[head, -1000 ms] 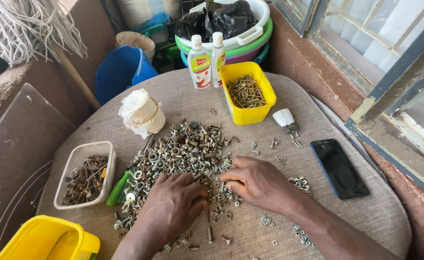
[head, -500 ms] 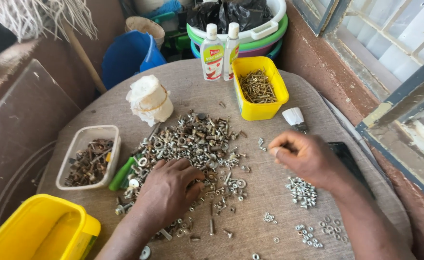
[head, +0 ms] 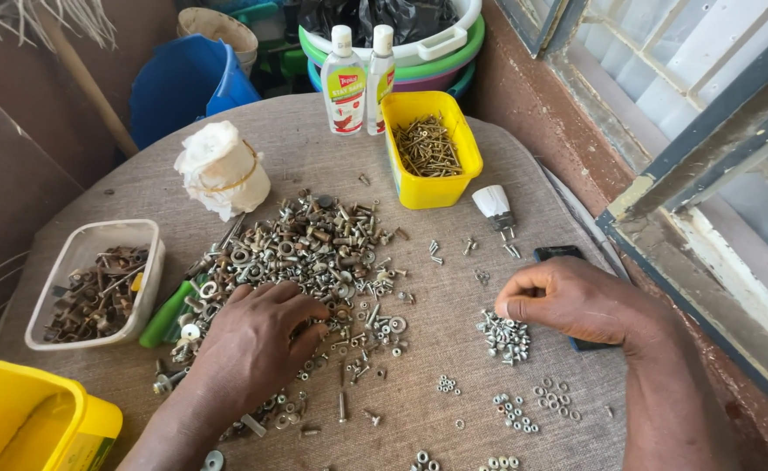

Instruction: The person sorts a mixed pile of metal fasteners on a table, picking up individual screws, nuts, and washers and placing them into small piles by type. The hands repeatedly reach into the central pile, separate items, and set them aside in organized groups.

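Observation:
A big heap of mixed bolts, nuts and washers [head: 310, 249] covers the middle of the round cloth-covered table [head: 454, 279]. My left hand [head: 249, 344] lies palm down on the heap's near edge, fingers spread among the pieces. My right hand [head: 576, 301] hovers at the right with its fingertips pinched together just above a small pile of silver nuts [head: 506, 336]. Whether a piece is between the fingers is hidden. Smaller clusters of nuts [head: 532, 406] lie nearer the front edge.
A yellow tub of screws [head: 432, 157] and two white bottles [head: 360, 78] stand at the back. A clear tub of rusty parts [head: 96, 279] and a yellow container [head: 31, 419] are left. A white wrapped roll [head: 220, 167], green-handled tool [head: 168, 312], dark phone [head: 558, 255].
My right hand has left the big heap and travelled right, then dropped toward the small nut pile. My left hand stays on the heap. The camera has tilted closer.

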